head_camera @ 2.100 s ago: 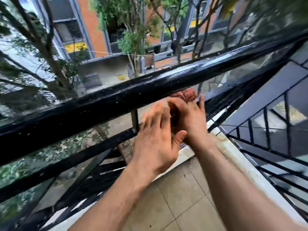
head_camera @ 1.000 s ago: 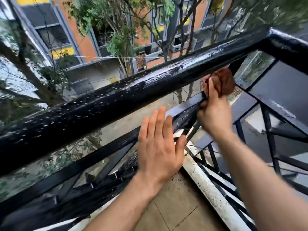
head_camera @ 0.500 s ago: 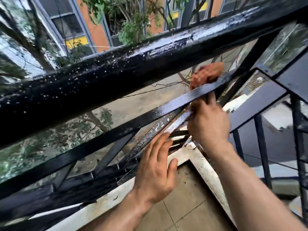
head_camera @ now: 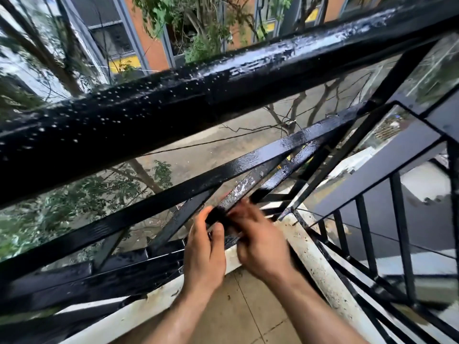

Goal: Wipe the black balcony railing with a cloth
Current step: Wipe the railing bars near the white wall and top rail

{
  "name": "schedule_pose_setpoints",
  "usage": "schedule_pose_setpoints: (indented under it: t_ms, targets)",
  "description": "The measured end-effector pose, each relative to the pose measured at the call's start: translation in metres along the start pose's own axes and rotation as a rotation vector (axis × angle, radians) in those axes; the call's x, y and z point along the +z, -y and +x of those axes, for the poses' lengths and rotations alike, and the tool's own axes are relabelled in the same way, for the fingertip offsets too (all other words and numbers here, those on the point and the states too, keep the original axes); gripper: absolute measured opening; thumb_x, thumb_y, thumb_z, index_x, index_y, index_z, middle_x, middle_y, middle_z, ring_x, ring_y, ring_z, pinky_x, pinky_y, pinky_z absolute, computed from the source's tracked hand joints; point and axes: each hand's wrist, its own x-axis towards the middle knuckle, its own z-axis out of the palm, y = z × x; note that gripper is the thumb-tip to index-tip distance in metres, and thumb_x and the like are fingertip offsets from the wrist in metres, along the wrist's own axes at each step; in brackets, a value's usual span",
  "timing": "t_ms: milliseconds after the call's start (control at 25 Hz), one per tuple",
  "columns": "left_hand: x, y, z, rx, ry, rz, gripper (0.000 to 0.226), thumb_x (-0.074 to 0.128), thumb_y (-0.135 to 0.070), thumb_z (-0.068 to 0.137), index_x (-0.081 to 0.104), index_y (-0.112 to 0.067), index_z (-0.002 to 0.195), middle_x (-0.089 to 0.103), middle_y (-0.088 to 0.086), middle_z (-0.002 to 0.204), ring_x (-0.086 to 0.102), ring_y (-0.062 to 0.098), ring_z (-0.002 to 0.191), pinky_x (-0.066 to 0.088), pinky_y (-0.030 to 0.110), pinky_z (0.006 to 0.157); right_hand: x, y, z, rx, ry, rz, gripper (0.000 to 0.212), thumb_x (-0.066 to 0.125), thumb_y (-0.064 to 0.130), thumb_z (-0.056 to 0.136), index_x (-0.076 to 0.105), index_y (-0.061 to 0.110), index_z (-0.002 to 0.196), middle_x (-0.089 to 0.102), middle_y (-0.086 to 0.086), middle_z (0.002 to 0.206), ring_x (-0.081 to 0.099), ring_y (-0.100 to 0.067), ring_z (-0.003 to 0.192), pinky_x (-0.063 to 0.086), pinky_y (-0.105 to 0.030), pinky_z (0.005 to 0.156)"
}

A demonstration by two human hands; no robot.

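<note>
Two hands are meeting low in the middle of the frame, over the tiled floor (head_camera: 248,306). The left hand (head_camera: 205,247) is curling fingers and thumb round a thin slanted bar (head_camera: 238,194) of the railing (head_camera: 173,194). The right hand (head_camera: 259,244) is blurring beside it, fingers unreadable, any cloth hidden. The wet steel is looking rigid and slick, probably wanting a wrapping grip. Farther up, the beaded top rail (head_camera: 198,95) is crossing the frame.

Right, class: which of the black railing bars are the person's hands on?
The thin slanted bar, wet with droplets, below the flat middle rail. The left hand pinches it; the blurred right hand is beside it. The thick top rail is untouched.
</note>
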Motion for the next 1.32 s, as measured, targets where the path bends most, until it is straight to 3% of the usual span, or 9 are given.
schedule_pose_setpoints:
  t_ms: [80, 200, 440, 640, 840, 1040, 1160, 1240, 1320]
  targets:
    - [0.001, -0.009, 0.003, -0.127, -0.055, -0.137, 0.056, 0.032, -0.063, 0.094, 0.057, -0.03, 0.132, 0.063, -0.019, 0.127, 0.059, 0.003, 0.117, 0.045, 0.027, 0.096, -0.046, 0.001, 0.012, 0.056, -0.388, -0.003, 0.039, 0.056, 0.022, 0.073, 0.076, 0.032, 0.105, 0.066, 0.005, 0.116, 0.067, -0.025, 0.096, 0.059, -0.033, 0.073]
    - [0.003, -0.014, 0.002, -0.155, -0.105, -0.208, 0.053, 0.031, -0.066, 0.094, 0.061, -0.033, 0.123, 0.066, -0.024, 0.114, 0.059, -0.006, 0.108, 0.047, 0.025, 0.092, -0.088, 0.022, 0.021, -0.105, -0.512, -0.066, 0.035, 0.062, 0.018, 0.076, 0.078, 0.024, 0.107, 0.065, -0.001, 0.111, 0.064, -0.026, 0.09, 0.054, -0.031, 0.072]
    - [-0.001, -0.014, 0.012, -0.284, -0.153, -0.252, 0.065, 0.029, -0.065, 0.092, 0.067, -0.02, 0.118, 0.069, -0.002, 0.121, 0.061, 0.012, 0.112, 0.045, 0.03, 0.097, -0.029, 0.054, 0.021, -0.091, 0.194, -0.393, 0.047, 0.06, 0.034, 0.08, 0.058, 0.035, 0.127, 0.052, 0.003, 0.13, 0.068, -0.029, 0.081, 0.053, -0.038, 0.061]
    - [-0.005, -0.007, 0.018, -0.275, -0.142, -0.337, 0.063, 0.03, -0.075, 0.085, 0.073, -0.033, 0.105, 0.072, -0.015, 0.111, 0.065, 0.001, 0.107, 0.049, 0.023, 0.092, -0.047, 0.035, 0.05, 0.106, -0.226, -0.39, 0.028, 0.073, 0.023, 0.075, 0.069, 0.021, 0.103, 0.053, -0.009, 0.118, 0.063, -0.034, 0.073, 0.053, -0.039, 0.058]
    - [-0.009, 0.001, 0.026, -0.313, -0.031, -0.318, 0.059, 0.032, -0.078, 0.085, 0.071, -0.044, 0.114, 0.071, -0.005, 0.122, 0.064, 0.015, 0.118, 0.048, 0.043, 0.106, -0.001, 0.056, 0.044, -0.121, 0.4, -0.297, 0.045, 0.059, 0.038, 0.088, 0.05, 0.04, 0.131, 0.044, 0.001, 0.14, 0.069, -0.028, 0.092, 0.055, -0.04, 0.073]
    - [-0.023, -0.011, 0.014, -0.168, -0.045, -0.258, 0.052, 0.029, -0.071, 0.092, 0.065, -0.037, 0.109, 0.061, -0.041, 0.103, 0.051, -0.024, 0.099, 0.038, 0.005, 0.086, -0.043, 0.025, 0.052, 0.106, -0.357, -0.391, 0.03, 0.077, 0.019, 0.077, 0.071, 0.014, 0.106, 0.056, -0.015, 0.123, 0.06, -0.036, 0.076, 0.051, -0.038, 0.061]
    - [-0.02, -0.018, 0.012, 0.068, -0.054, -0.2, 0.058, 0.028, -0.067, 0.099, 0.065, -0.025, 0.115, 0.068, -0.024, 0.11, 0.061, -0.004, 0.109, 0.045, 0.018, 0.09, 0.019, 0.036, 0.029, -0.057, -0.018, -0.435, 0.049, 0.077, 0.021, 0.083, 0.063, 0.008, 0.127, 0.06, -0.021, 0.131, 0.064, -0.034, 0.072, 0.055, -0.039, 0.06]
    - [-0.021, -0.017, 0.017, 0.148, -0.026, -0.118, 0.055, 0.03, -0.061, 0.1, 0.059, -0.024, 0.128, 0.07, -0.012, 0.115, 0.066, 0.013, 0.112, 0.047, 0.022, 0.093, 0.059, 0.051, 0.003, -0.027, 0.4, -0.27, 0.056, 0.053, 0.033, 0.097, 0.049, 0.002, 0.143, 0.057, -0.025, 0.14, 0.068, -0.041, 0.102, 0.058, -0.047, 0.085]
    - [-0.027, -0.014, 0.016, 0.204, 0.009, -0.069, 0.046, 0.035, -0.053, 0.102, 0.056, -0.031, 0.136, 0.065, -0.018, 0.125, 0.063, 0.007, 0.117, 0.046, 0.021, 0.098, 0.069, 0.056, -0.002, -0.138, 0.413, -0.204, 0.058, 0.045, 0.036, 0.1, 0.042, 0.003, 0.147, 0.055, -0.023, 0.144, 0.059, -0.042, 0.125, 0.052, -0.044, 0.1]
